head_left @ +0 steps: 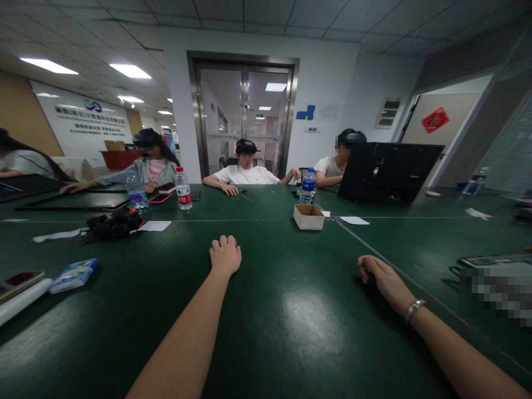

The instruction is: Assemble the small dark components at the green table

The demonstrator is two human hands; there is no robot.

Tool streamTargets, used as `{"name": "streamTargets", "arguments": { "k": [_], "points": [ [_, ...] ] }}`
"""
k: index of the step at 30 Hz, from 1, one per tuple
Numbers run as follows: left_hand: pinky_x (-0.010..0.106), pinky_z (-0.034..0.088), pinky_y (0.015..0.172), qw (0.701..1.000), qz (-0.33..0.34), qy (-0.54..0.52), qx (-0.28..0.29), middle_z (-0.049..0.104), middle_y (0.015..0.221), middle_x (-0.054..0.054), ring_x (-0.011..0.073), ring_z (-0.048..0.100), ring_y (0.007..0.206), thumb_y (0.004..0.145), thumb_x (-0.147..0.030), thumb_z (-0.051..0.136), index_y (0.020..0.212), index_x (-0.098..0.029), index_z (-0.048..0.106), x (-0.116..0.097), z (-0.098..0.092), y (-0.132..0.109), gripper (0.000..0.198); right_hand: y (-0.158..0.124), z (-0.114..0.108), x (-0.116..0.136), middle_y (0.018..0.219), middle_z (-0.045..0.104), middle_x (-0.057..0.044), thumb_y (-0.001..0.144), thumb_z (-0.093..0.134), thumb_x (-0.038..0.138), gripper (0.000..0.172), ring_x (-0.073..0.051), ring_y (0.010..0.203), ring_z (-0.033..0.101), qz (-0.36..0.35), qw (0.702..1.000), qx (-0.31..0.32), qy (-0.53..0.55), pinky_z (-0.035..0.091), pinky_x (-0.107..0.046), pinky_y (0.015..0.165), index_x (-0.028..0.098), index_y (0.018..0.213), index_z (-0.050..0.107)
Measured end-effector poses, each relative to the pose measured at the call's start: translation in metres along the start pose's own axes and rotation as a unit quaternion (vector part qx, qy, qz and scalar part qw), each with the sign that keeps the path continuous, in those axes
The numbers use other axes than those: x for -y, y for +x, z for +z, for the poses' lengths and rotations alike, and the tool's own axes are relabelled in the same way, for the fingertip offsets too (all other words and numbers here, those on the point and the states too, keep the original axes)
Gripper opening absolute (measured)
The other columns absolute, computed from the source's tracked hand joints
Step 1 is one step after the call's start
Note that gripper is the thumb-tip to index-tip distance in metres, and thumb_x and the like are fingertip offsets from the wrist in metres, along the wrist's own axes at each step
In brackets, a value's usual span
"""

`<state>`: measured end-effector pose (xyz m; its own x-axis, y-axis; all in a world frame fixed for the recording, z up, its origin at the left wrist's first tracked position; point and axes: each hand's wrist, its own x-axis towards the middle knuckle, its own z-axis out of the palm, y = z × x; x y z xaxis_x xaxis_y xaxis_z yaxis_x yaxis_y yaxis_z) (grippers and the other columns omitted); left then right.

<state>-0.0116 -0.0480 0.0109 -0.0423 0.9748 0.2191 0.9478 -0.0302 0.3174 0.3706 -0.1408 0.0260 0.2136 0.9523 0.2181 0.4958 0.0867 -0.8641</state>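
My left hand [225, 255] rests on the dark green table [274, 299] in the middle, back of the hand up, fingers curled into a fist. Nothing sticks out of it; the palm is hidden. Farther right, my right hand [384, 280] lies on its side with thumb and fingers curled in, and no object shows between them. A metal bracelet [414, 311] circles that wrist. Nearest to both hands, beyond them, stands a small open cardboard box [308, 217]; neither hand touches it.
At left lie a tissue pack [75, 275], a phone [19, 284] and black tangled gear [112, 221]. Bottles [184, 191] and a black monitor [386, 172] stand farther back. Several people wearing headsets sit across the table, one person [249, 174] opposite. A cable [374, 249] runs near my right hand.
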Motion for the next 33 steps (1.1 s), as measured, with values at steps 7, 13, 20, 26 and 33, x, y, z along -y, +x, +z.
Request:
{"name": "streamTargets", "arguments": {
  "k": [7, 13, 20, 26, 33],
  "points": [
    [0.045, 0.037, 0.087, 0.998, 0.036, -0.047, 0.027, 0.046, 0.11, 0.011, 0.0296, 0.043, 0.102, 0.079, -0.04, 0.038, 0.098, -0.022, 0.05, 0.011, -0.006, 0.002, 0.028, -0.003, 0.003, 0.007, 0.055, 0.053, -0.002, 0.076, 0.034, 0.065, 0.048, -0.017, 0.055, 0.052, 0.012, 1.0, -0.008, -0.013, 0.042, -0.031, 0.059, 0.02, 0.074, 0.049],
    [0.043, 0.038, 0.086, 0.996, 0.049, -0.068, 0.023, 0.049, 0.107, 0.009, 0.0277, 0.044, 0.1, 0.081, -0.037, 0.036, 0.095, -0.022, 0.051, 0.016, -0.002, 0.009, 0.025, -0.002, -0.006, 0.01, 0.06, 0.057, -0.005, 0.079, 0.033, 0.058, 0.045, -0.019, 0.061, 0.052, 0.013, 0.996, 0.014, -0.09, 0.042, -0.033, 0.063, 0.02, 0.064, 0.051],
    [0.043, 0.038, 0.086, 0.995, 0.046, -0.087, 0.031, 0.05, 0.109, 0.009, 0.0276, 0.045, 0.101, 0.081, -0.039, 0.039, 0.097, -0.023, 0.052, 0.019, -0.001, 0.01, 0.027, 0.0, -0.013, 0.006, 0.077, 0.061, -0.008, 0.072, 0.044, 0.06, 0.044, -0.022, 0.071, 0.055, -0.015, 0.992, -0.027, -0.125, 0.045, -0.035, 0.065, 0.02, 0.075, 0.062],
    [0.043, 0.038, 0.089, 0.997, 0.04, -0.056, 0.035, 0.049, 0.112, 0.008, 0.0274, 0.044, 0.105, 0.082, -0.036, 0.038, 0.098, -0.023, 0.053, 0.014, -0.005, 0.008, 0.025, 0.001, -0.016, 0.011, 0.08, 0.059, -0.007, 0.07, 0.047, 0.059, 0.047, -0.024, 0.076, 0.058, -0.018, 0.979, -0.027, -0.201, 0.046, -0.038, 0.074, 0.02, 0.084, 0.069],
    [0.044, 0.039, 0.088, 0.995, 0.047, -0.081, 0.035, 0.05, 0.111, 0.008, 0.0282, 0.045, 0.104, 0.081, -0.035, 0.04, 0.095, -0.024, 0.053, 0.016, -0.005, 0.008, 0.022, 0.0, -0.013, 0.012, 0.078, 0.063, -0.008, 0.07, 0.047, 0.051, 0.04, -0.023, 0.069, 0.06, -0.028, 0.97, 0.012, -0.24, 0.049, -0.036, 0.065, 0.02, 0.079, 0.071]
  ]
}}
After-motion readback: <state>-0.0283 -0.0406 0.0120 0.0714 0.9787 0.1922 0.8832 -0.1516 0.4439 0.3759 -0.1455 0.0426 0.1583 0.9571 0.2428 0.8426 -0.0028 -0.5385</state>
